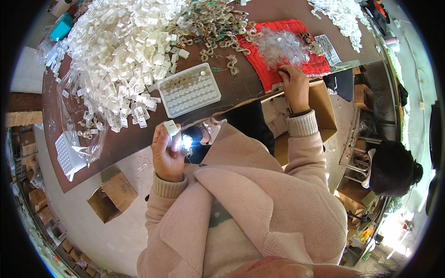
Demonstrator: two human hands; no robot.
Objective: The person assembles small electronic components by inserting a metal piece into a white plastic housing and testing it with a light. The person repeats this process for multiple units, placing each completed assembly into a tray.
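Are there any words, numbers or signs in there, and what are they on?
None that I can read.
Open cardboard box on the floor at left: faint marks, too small and blurred to read.
White plastic case in the left hand: a small dark mark, but no readable letters.
White tray: no readable text.
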